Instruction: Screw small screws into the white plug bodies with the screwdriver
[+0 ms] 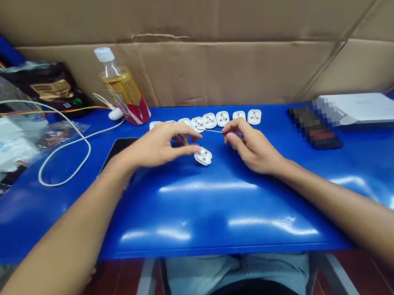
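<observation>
My right hand (252, 145) is closed around the handle of a screwdriver (213, 130); its thin shaft points left toward the row of parts. My left hand (166, 144) hovers over the table with thumb and fingers apart. Its thumb tip is at the edge of a white plug piece (203, 156) with metal studs; I cannot tell whether they touch. Behind both hands, several similar white plug pieces (223, 118) lie in a row, the left ones partly hidden by my left hand.
A drink bottle (126, 94) stands at the back left beside a looped white cable (57, 111). A dark flat device (115, 149) lies under my left forearm. On the right are a blurred-out dark object (316, 129) and a white box (361, 108). Cardboard (199, 30) walls the back.
</observation>
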`<state>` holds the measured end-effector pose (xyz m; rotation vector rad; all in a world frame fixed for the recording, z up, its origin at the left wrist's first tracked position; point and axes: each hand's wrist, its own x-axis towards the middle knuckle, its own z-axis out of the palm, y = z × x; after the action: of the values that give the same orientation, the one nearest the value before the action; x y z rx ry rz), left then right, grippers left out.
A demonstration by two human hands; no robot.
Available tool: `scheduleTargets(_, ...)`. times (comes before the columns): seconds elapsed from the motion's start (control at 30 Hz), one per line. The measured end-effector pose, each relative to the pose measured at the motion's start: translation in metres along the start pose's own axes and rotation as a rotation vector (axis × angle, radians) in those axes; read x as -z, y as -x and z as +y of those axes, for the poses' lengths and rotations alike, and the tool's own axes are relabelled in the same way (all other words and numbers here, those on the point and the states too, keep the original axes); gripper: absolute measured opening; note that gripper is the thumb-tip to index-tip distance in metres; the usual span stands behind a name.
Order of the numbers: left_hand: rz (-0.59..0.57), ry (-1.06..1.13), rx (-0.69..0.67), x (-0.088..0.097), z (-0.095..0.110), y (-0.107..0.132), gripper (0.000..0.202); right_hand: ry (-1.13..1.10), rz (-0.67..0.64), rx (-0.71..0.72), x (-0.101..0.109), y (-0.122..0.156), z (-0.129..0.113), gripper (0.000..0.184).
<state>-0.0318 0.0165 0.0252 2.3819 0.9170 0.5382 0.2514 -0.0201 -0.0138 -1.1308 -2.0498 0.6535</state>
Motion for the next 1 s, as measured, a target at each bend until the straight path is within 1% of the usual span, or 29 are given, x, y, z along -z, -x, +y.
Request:
scheduleTargets(0.03,0.097,0.003,0.015,0.003,0.0,0.0,0.042,0.02,-0.021,0.016,-0.002,-0.001,-0.001,0.017)
scheduleTargets(0.1,0.254,0.01,0.06,0.007,-0.001,-0.001,0.04,0.044,-0.055,0.022,-0.003,-0.003,-0.004,0.015)
scheduleTargets(0.13,0.307,0.015,0.083,0.007,-0.002,-0.002,0.041,0.055,-0.07,0.015,-0.003,-0.004,-0.005,0.015)
scheduleTargets(0.17,0.332,0.018,0.1,0.006,-0.003,-0.002,0.041,0.063,-0.081,0.005,-0.004,-0.004,-0.006,0.015)
scheduleTargets(0.2,0.339,0.02,0.11,0.005,-0.004,-0.003,0.04,0.067,-0.086,-0.004,-0.004,-0.004,-0.006,0.016)
scheduleTargets(0.3,0.305,0.01,0.114,0.0,-0.008,-0.003,0.035,0.071,-0.106,-0.02,-0.004,-0.005,-0.005,0.018)
scheduleTargets(0.43,0.28,0.004,0.125,-0.003,-0.013,-0.003,0.032,0.08,-0.11,-0.007,-0.004,-0.004,-0.004,0.016)
scheduleTargets(0.6,0.293,0.042,0.169,-0.007,-0.018,-0.004,0.029,0.03,-0.039,0.004,-0.002,0.0,-0.006,0.018)
scheduleTargets(0.73,0.292,0.07,0.189,-0.014,-0.017,-0.006,0.037,-0.052,0.007,0.0,0.0,0.006,-0.008,0.021)
scheduleTargets(0.83,0.326,0.136,0.187,-0.019,-0.015,-0.007,0.043,-0.076,0.024,0.014,0.0,0.01,-0.01,0.02)
scheduleTargets(1.0,0.373,0.25,0.192,-0.022,-0.01,-0.008,0.037,-0.096,0.026,0.023,0.0,0.011,-0.012,0.02)
